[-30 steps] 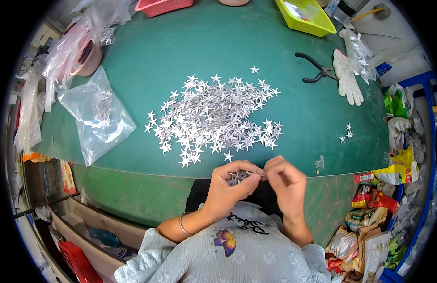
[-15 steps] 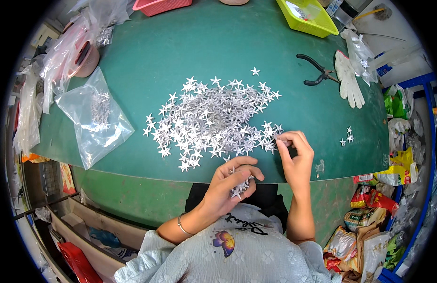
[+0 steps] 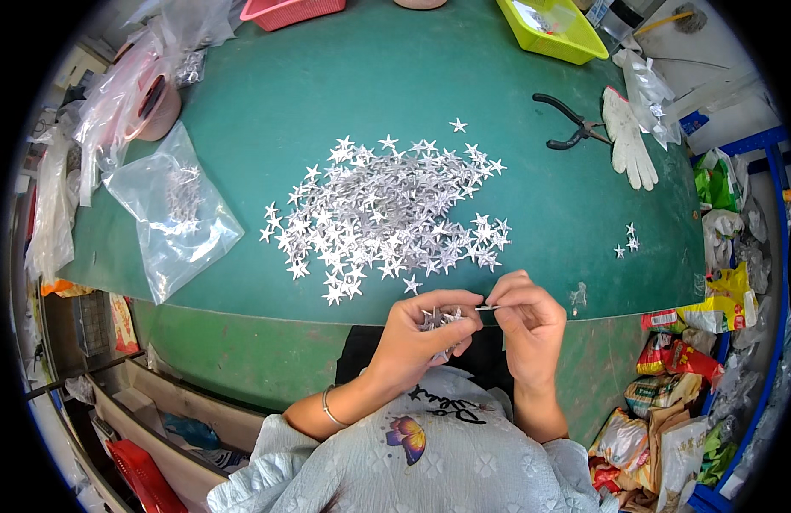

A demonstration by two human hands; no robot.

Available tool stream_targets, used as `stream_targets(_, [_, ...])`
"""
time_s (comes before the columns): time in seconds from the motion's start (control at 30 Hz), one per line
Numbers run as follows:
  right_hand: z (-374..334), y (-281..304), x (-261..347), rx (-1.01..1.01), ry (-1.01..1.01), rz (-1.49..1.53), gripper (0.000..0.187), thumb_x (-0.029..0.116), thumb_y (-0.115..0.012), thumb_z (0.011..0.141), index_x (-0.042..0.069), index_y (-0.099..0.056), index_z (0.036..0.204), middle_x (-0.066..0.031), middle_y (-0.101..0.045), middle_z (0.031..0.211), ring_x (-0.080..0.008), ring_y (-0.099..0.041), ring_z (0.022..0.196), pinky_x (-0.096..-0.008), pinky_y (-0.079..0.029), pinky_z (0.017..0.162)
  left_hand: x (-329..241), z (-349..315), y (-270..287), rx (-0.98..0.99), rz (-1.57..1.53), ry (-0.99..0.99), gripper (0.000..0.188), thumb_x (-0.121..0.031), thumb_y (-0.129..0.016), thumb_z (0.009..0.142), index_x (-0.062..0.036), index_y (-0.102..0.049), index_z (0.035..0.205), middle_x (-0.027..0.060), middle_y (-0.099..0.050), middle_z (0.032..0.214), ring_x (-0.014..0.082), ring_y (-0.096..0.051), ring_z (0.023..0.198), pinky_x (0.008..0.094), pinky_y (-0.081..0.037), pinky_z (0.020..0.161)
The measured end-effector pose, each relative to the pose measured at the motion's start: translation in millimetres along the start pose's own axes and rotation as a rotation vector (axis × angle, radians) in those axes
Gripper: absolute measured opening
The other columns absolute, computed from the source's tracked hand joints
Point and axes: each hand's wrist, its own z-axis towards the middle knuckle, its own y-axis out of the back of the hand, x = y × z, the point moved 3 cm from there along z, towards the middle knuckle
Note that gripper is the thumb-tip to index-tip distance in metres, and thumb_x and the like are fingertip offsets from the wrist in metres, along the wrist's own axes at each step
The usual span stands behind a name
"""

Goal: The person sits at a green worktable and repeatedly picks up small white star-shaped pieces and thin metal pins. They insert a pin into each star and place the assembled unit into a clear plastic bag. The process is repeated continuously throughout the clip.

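A wide heap of small silvery star-shaped pieces [image 3: 378,209] lies in the middle of the green table [image 3: 327,85]. My left hand [image 3: 425,333], curled at the table's near edge, holds several star pieces [image 3: 442,319] in its palm. Just to its right, my right hand [image 3: 528,321] pinches one star piece [image 3: 488,307], seen edge-on between the fingertips of both hands. Whether the left fingertips also grip that piece is hard to make out.
A clear plastic bag [image 3: 177,218] with star pieces lies left of the heap. Black-handled pliers [image 3: 570,124] and a white glove [image 3: 628,141] rest at the far right, with a few stars [image 3: 630,239] nearer. Yellow [image 3: 553,34] and pink [image 3: 288,10] baskets stand at the back.
My right hand has moved from the heap's right edge toward me and left, carrying a star piece to my left hand. The left fingers have closed in to meet it.
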Motion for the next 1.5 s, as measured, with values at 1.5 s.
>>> stream_targets(1.5, [-15.0, -15.6, 28.3, -0.097, 0.562, -0.640, 0.016, -0.002, -0.071, 0.063, 0.001, -0.063, 0.076, -0.0072, -0.062, 0.074, -0.0232, -0.055, 0.071, -0.0332, -0.039, 0.065, -22.4, -19.4, -14.0, -0.015, 0.550, -0.441, 0.025, 0.007, -0.062, 0.074, 0.0030, -0.062, 0.099, 0.0072, -0.060, 0.083, 0.0091, -0.054, 0.071, 0.0208, -0.043, 0.063])
